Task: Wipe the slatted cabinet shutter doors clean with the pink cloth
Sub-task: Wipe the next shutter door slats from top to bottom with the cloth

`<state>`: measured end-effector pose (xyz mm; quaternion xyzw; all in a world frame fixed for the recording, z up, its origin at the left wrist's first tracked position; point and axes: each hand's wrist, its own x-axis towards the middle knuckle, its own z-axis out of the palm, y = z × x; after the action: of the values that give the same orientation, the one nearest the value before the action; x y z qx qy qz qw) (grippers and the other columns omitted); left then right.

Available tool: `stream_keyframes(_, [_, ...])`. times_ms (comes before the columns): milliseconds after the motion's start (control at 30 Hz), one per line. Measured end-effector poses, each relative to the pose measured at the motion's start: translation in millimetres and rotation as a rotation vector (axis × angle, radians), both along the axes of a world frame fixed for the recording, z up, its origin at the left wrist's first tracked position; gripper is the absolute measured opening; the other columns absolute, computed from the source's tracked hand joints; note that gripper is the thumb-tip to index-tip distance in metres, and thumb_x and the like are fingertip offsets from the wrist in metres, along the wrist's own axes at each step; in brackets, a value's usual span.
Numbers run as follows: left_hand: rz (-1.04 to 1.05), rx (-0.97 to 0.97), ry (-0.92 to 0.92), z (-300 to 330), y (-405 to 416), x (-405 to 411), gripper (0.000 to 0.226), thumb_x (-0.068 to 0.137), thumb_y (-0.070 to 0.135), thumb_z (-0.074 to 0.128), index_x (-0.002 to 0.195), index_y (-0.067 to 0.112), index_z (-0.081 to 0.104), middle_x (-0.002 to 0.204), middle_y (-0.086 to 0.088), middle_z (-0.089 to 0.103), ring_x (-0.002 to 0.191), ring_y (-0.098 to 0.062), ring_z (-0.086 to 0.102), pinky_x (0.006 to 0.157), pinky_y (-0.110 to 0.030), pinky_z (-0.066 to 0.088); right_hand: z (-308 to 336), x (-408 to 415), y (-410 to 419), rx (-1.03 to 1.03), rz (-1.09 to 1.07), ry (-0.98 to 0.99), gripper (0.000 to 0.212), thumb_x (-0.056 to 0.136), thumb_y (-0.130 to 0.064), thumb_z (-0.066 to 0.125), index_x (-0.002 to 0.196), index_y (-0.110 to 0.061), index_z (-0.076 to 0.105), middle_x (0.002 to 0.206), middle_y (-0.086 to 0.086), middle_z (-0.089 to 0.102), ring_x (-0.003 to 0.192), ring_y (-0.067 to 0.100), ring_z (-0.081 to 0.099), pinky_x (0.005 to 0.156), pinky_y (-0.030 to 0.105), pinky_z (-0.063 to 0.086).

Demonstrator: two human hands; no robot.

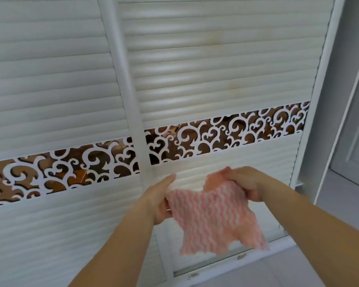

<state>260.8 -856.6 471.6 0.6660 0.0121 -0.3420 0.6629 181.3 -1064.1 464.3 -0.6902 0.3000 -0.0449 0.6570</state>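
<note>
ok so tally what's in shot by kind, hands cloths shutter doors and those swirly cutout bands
hands: 2, left hand and right hand, both holding the cloth
pink cloth: 1
slatted shutter doors: 2, left door and right door
swirly cutout bands: 2, left band and right band
total: 7

This looks like a room in a home. Two white slatted shutter doors (205,59) of a built-in cabinet or wardrobe fill most of the view, split by a rounded white post (124,79). A decorative band of white scrollwork (226,133) over a coppery mirrored backing runs across both doors, the sort of ornament found on household furniture. A yellowish stain (214,41) marks the upper slats of the right door. To the far right stands a pale grey panelled door (354,131), with light floor (298,266) below.
</note>
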Motion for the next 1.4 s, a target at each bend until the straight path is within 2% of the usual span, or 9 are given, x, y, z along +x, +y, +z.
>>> stream_keyframes(267, [0.025,-0.146,-0.079,1.2,-13.9,25.3,0.079,0.084,-0.006,0.057,0.146,0.026,0.019,0.129,-0.021,0.05,0.095,-0.032,0.06,0.074,-0.044,0.05,-0.5,-16.5,-21.2,0.314,-0.073,-0.194,0.093,0.085,-0.002,0.065,0.152,-0.024,0.005,0.129,0.018,0.052,0.097,0.028,0.06,0.071,0.043,0.051])
stream_keyframes(400, [0.056,-0.113,-0.214,7.6,-18.3,32.8,0.07,0.084,-0.009,0.056,0.141,0.026,0.034,0.139,-0.019,0.04,0.1,-0.031,0.059,0.08,-0.044,0.053,1.0,-14.9,-16.8,0.121,0.034,-0.153,0.096,0.079,0.018,0.062,0.15,-0.029,0.019,0.128,0.02,0.053,0.099,0.027,0.06,0.078,0.04,0.053])
stream_keyframes(600, [0.103,0.225,-0.71,20.0,-12.8,40.7,0.051,0.083,0.006,0.066,0.129,0.02,0.048,0.127,-0.011,0.048,0.088,-0.018,0.051,0.074,-0.028,0.045,16.7,-8.8,-13.6,-0.735,-0.097,0.012,0.067,0.077,-0.013,0.078,0.136,-0.024,0.046,0.125,0.009,0.055,0.102,0.023,0.055,0.085,0.035,0.052])
stream_keyframes(800, [0.073,0.13,-0.782,31.5,-5.0,45.8,0.018,0.085,0.006,0.063,0.095,0.02,0.066,0.116,0.003,0.057,0.091,-0.01,0.051,0.077,-0.026,0.042,29.7,-9.4,-11.9,-0.521,-0.14,-0.212,0.012,0.086,-0.007,0.067,0.089,-0.017,0.072,0.107,0.006,0.067,0.08,0.022,0.063,0.078,0.038,0.055])
stream_keyframes(933, [-0.13,0.068,-0.752,41.6,-3.3,41.1,0.018,0.078,0.014,0.072,0.095,0.019,0.069,0.095,0.006,0.064,0.091,-0.011,0.059,0.066,-0.019,0.042,40.0,-15.8,-14.7,-0.495,0.017,-0.182,0.022,0.082,-0.015,0.073,0.104,-0.011,0.073,0.097,0.001,0.069,0.091,0.016,0.063,0.084,0.028,0.05])
stream_keyframes(1067, [-0.352,0.436,-1.038,46.7,-22.4,41.1,0.044,0.076,0.017,0.074,0.118,0.019,0.062,0.112,0.002,0.062,0.099,-0.014,0.057,0.065,-0.018,0.043,48.2,-13.7,-24.2,-0.963,0.135,0.037,0.027,0.078,-0.023,0.077,0.103,-0.018,0.071,0.093,-0.006,0.065,0.081,0.009,0.057,0.071,0.016,0.041])
stream_keyframes(1167, [-0.327,0.569,-1.265,53.2,-40.7,40.5,0.007,0.083,0.016,0.065,0.085,0.013,0.072,0.082,-0.004,0.065,0.076,-0.013,0.053,0.071,-0.022,0.042,53.9,-10.7,-43.1,-1.069,0.045,0.058,0.017,0.081,-0.032,0.073,0.078,-0.016,0.074,0.071,-0.001,0.065,0.063,0.012,0.054,0.058,0.017,0.04])
stream_keyframes(1267, [-0.208,0.569,-1.248,54.5,-63.1,46.7,0.036,0.082,0.024,0.065,0.049,0.014,0.055,0.065,-0.007,0.055,0.069,-0.014,0.048,0.06,-0.024,0.035,59.6,-10.7,-73.4,-1.002,-0.093,0.007,0.026,0.077,-0.043,0.074,0.071,-0.017,0.072,0.077,0.002,0.068,0.071,0.013,0.059,0.069,0.025,0.049])
stream_keyframes(1400, [-0.141,0.319,-0.931,66.1,-103.5,41.5,0.027,0.08,0.026,0.065,0.079,-0.002,0.065,0.074,-0.005,0.055,0.072,-0.022,0.052,0.062,-0.029,0.038,72.7,-10.0,-101.3,-0.578,-0.11,-0.145,0.032,0.087,-0.031,0.065,0.096,0.0,0.064,0.092,0.01,0.067,0.081,0.023,0.061,0.074,0.031,0.048])
